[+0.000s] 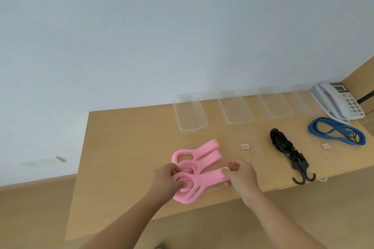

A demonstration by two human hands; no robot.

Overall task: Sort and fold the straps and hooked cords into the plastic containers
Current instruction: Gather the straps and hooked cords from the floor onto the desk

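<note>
Several pink looped straps (204, 156) lie bunched on the wooden table (121, 137) near its front edge. My left hand (166, 182) grips the looped end of the nearest pink strap, fingers through the loop. My right hand (240, 178) pinches that strap's straight end. To the right lie a black hooked cord (287, 151), its two hooks at the table's front, and a coiled blue cord (338, 130). Clear plastic containers stand in a row at the back: left (190, 113), middle (235, 108), right (276, 102); a fourth (303, 97) sits near the phone.
A white desk phone (340, 101) stands at the back right corner. Two small red-edged labels (244, 146) (325, 146) lie on the table. The wall runs behind the containers. Left of the table is a lower wooden floor area.
</note>
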